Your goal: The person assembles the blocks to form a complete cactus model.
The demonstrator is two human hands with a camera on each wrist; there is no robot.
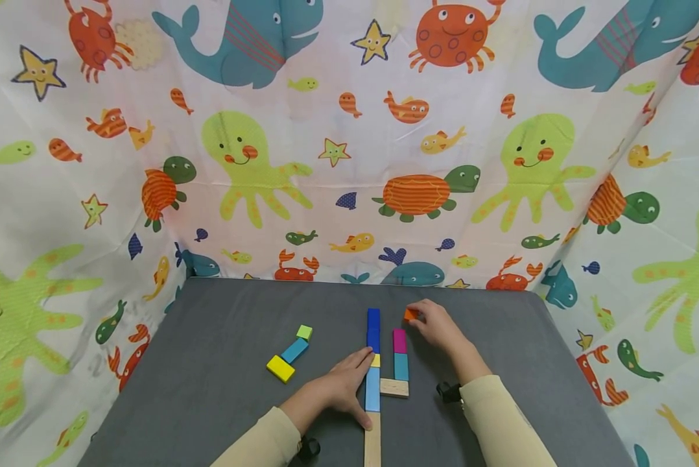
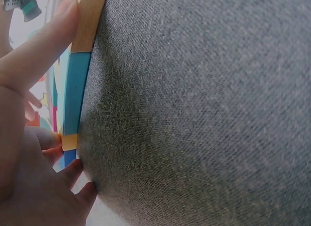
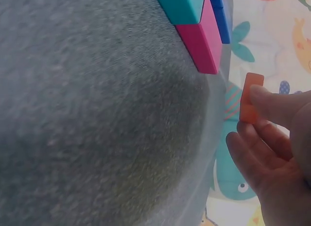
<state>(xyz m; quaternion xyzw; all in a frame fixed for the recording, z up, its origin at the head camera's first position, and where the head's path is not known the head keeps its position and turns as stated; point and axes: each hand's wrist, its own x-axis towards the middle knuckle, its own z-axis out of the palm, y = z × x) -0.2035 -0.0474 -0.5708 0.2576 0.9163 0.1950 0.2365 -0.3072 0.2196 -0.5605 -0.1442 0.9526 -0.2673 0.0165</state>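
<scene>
My right hand [image 1: 441, 329] pinches an orange block [image 3: 247, 109] between thumb and fingers, just beyond the far end of a magenta block [image 1: 399, 340]. A teal block [image 1: 401, 367] adjoins the magenta one, and a short wooden block [image 1: 393, 388] lies crosswise at its near end. To the left runs a long straight row: dark blue blocks [image 1: 373, 321], a small yellow block [image 1: 375, 361], a light blue block [image 1: 372, 392] and a long wooden block [image 1: 373, 441]. Along this row rests my left hand [image 1: 340, 384], thumb on the wooden block and fingertips near the yellow one.
Left of the row, a yellow block [image 1: 281, 368], a blue block [image 1: 294, 350] and a green block [image 1: 305, 333] form a slanted line. Everything lies on a grey cloth-covered table [image 1: 221, 363]. A curtain [image 1: 326, 181] printed with sea animals surrounds its back and sides.
</scene>
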